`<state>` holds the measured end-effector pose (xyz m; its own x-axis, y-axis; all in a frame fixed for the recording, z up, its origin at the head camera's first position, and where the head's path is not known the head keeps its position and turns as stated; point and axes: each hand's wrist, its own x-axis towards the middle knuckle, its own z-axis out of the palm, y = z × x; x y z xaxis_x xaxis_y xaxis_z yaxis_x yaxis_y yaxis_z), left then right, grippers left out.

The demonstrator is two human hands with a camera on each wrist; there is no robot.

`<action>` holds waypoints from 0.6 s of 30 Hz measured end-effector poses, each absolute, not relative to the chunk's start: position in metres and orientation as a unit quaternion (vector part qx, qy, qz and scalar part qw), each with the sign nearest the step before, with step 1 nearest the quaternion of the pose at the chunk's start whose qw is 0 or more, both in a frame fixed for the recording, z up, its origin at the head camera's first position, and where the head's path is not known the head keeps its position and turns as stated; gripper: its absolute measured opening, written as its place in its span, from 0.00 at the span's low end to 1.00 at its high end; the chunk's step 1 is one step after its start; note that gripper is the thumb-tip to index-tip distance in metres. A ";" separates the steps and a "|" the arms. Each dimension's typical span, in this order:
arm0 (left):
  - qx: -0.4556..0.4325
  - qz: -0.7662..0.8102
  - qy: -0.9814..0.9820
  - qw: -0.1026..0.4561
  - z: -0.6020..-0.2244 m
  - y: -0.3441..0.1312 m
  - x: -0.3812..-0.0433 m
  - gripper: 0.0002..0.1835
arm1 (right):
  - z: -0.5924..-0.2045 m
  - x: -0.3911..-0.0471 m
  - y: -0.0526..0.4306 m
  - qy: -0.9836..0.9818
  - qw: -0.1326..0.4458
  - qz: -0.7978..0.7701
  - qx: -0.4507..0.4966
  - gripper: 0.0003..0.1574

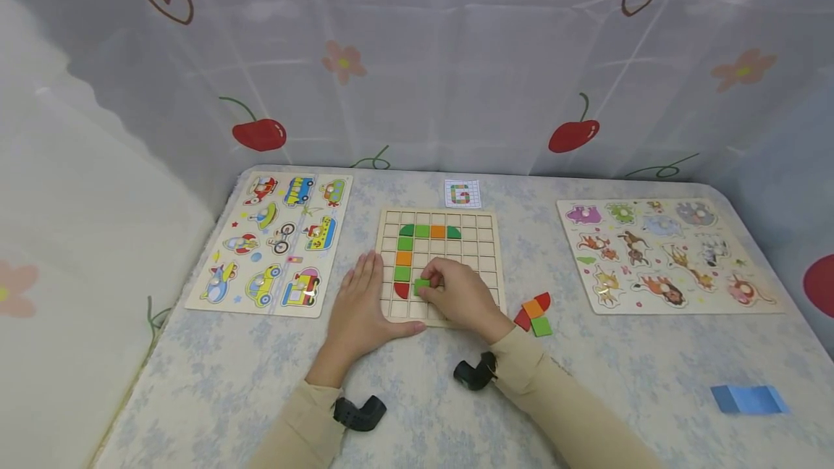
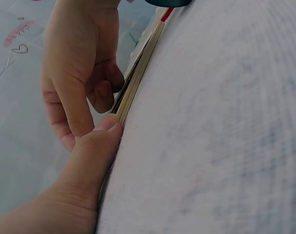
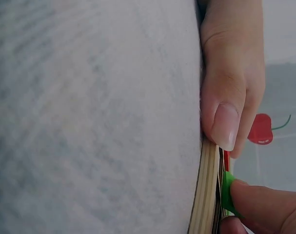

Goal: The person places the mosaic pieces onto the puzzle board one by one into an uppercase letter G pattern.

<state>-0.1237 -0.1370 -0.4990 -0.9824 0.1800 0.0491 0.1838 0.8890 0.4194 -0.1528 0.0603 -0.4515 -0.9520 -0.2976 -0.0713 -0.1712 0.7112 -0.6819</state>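
Note:
A wooden grid board [image 1: 484, 246] lies in the middle of the table. Green, orange and red tiles on it form a row along the top and a column down the left, ending in a red rounded tile [image 1: 401, 290]. My right hand [image 1: 461, 295] pinches a green square tile [image 1: 421, 287] between thumb and fingers, just right of that red tile. In the right wrist view the green tile [image 3: 228, 192] stands tilted at the board's surface. My left hand [image 1: 358, 307] rests along the board's left side, fingers straight, its thumb [image 2: 91, 151] against the near edge.
Loose red, orange and green tiles [image 1: 533, 307] lie right of the board. Behind it is a small pattern card [image 1: 462, 195]. A vehicle puzzle [image 1: 270, 244] lies left, an animal puzzle [image 1: 658, 252] right. A blue folded piece [image 1: 749, 399] sits near right. A printed curtain [image 1: 417, 93] hangs behind.

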 end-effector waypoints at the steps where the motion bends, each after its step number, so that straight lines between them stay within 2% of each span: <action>1: -0.093 -0.216 -0.972 0.004 -0.499 -0.137 -0.124 0.77 | -0.453 -0.153 0.060 0.922 0.086 -0.354 -0.129 0.07; 13: -0.093 -0.212 -0.973 0.009 -0.499 -0.137 -0.123 0.77 | -0.452 -0.147 0.060 0.938 0.062 -0.283 -0.189 0.09; 18: -0.095 -0.217 -0.971 0.008 -0.499 -0.137 -0.123 0.77 | -0.444 -0.141 0.077 0.932 0.074 -0.289 -0.207 0.12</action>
<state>-0.1232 -0.1369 -0.4991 -0.9818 0.1812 0.0574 0.1884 0.8877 0.4200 -0.1412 0.0772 -0.4439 -0.9035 -0.4282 -0.0194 -0.3423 0.7480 -0.5687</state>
